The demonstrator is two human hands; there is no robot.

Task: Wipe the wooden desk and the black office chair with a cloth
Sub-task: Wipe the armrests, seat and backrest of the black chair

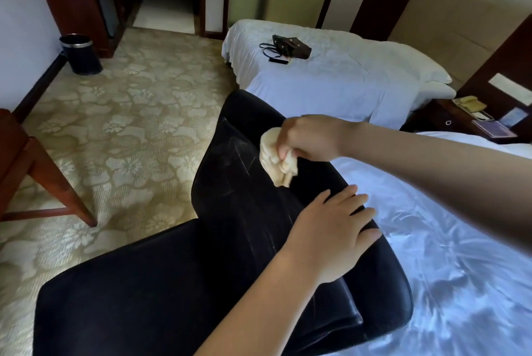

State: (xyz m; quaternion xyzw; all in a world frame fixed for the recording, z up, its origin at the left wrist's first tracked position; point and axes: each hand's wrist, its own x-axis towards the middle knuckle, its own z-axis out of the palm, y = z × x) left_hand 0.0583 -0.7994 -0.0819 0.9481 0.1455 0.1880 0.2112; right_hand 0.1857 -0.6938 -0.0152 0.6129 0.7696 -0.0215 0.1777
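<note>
— Where's the cloth (276, 163)?

— Bunched up, pale cream, pressed against the front of the backrest (230, 183) of the black office chair (172, 283), near its top edge. Faint streaks show on the leather just left of it.

— Who's holding it?

— The right hand (311, 137), fingers curled tight around the wad, with the arm coming in from the right.

— And the other one?

— The left hand (331, 232) lies flat on the backrest's upper right edge, fingers straight and spread, gripping nothing.

— How does the chair stand?

— On the patterned carpet (129, 125), its seat toward the camera and its back just beside a bed (446, 240) with a white sheet.

— What about the wooden surface (17, 148)?

— Only a corner and a slanted leg show at the left edge, well apart from the chair.

— Anything farther out?

— A second bed (331, 76) beyond the chair, with a dark handbag (292, 46) and a phone (278, 61) lying just beside it. Between the beds stands a dark nightstand (440, 117) with a telephone (467, 102) on top. By the left wall, a black bin (80, 53) with a metal rim.
</note>
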